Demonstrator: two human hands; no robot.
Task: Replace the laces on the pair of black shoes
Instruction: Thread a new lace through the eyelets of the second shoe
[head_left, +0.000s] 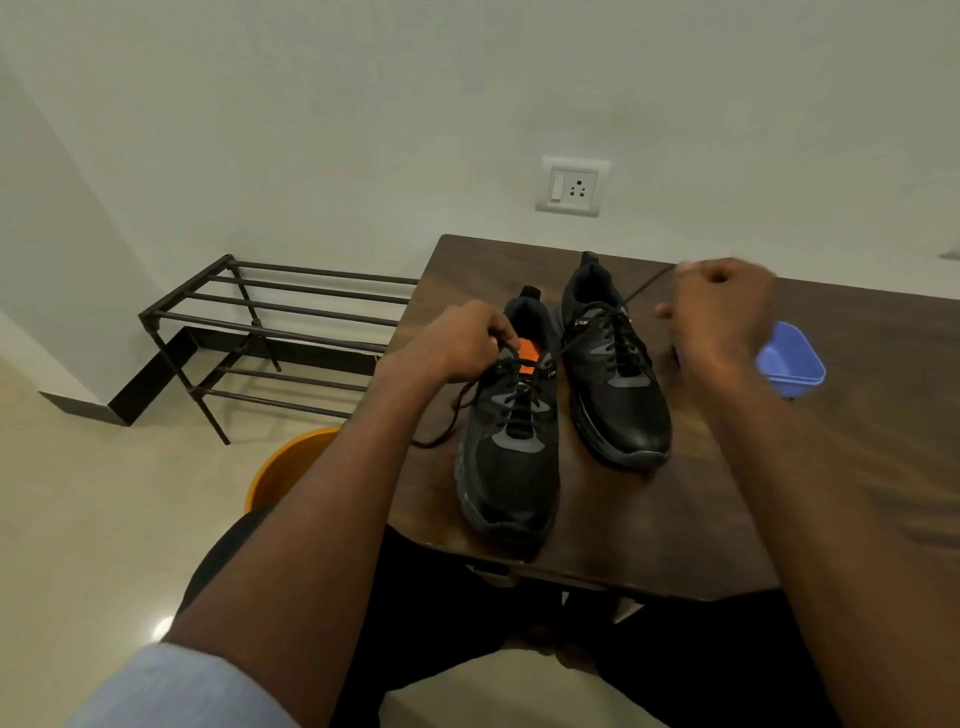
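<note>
**A:** Where did the shoes stand at that moment?

**B:** Both sat on the dark brown wooden table (857, 415) in the middle of the frame. The black mesh sneaker with the orange insole (511, 431) lay lower and to the left; the second black sneaker (615, 374) sat just beside it, upper right, laced to the top.

**A:** And the hands?

**B:** The left hand (457, 343) was curled at the collar of the orange-insoled shoe, fingers pinching the thin black lace (592, 327) near its top eyelets. The right hand (722, 306), blurred at the upper right, was closed round the other end of that lace, which ran taut across the second shoe. A loose tail trailed off the table's left edge.

**A:** So which step was it?

**B:** I judged it as drawing the lace through the top eyelets of the left-hand shoe. Whether it was going in or coming out, I couldn't tell.

**A:** What did the next move call for?

**B:** Probably an even pull on both ends while the left hand steadied the shoe, keeping the lace clear of its neighbour.

**A:** Anything else nearby?

**B:** A small blue plastic tub (792, 361) behind the right wrist, a dark metal shoe rack (270, 332) at left, and an orange bucket (291, 467) below the table edge.
</note>
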